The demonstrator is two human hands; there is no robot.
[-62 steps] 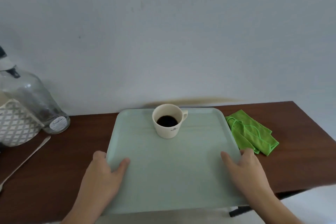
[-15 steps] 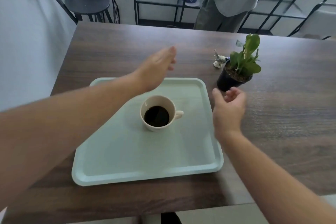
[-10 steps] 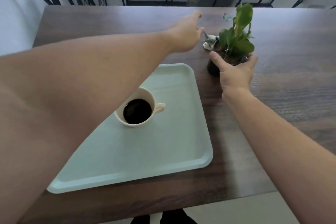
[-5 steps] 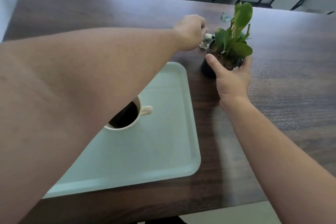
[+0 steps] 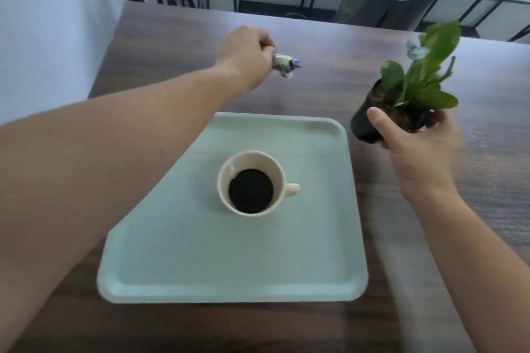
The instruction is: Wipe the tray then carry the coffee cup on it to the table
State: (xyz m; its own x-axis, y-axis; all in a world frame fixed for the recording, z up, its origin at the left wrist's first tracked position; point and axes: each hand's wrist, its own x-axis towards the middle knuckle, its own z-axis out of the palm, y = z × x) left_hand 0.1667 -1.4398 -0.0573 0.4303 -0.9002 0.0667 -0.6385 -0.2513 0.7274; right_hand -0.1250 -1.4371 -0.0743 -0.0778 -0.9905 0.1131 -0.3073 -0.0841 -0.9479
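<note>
Tray (image 5: 286, 281) lies flat on the dark tabletop (image 5: 473, 223), lower centre of the frame. Coffee cup (image 5: 252, 182) stands upright on it, just above the tray's middle, handle pointing right, coffee well below the rim. I judge the carry done and the hands now occupied with clearing other items.

My left hand (image 5: 246, 54), upper centre, is closed on a small figurine (image 5: 284, 64); the forearm crosses diagonally over the tray's left part. My right hand (image 5: 415, 146), at right, is clamped round a black plant pot (image 5: 365, 117), which looks lifted and tilted, its base just beside the tray's upper right corner. The green plant (image 5: 421, 77) leans toward the upper right.

Risks, as I assess them:
- The left forearm passes close to the cup; drawing it back low could clip the rim and spill coffee.
- The tilted pot could shed soil onto the wiped tray or tabletop.
- The pot's base could knock the tray corner and jolt the cup.
- The figurine is held only at one end, so it may slip.

A second person stands at the upper right, beyond the tabletop.
</note>
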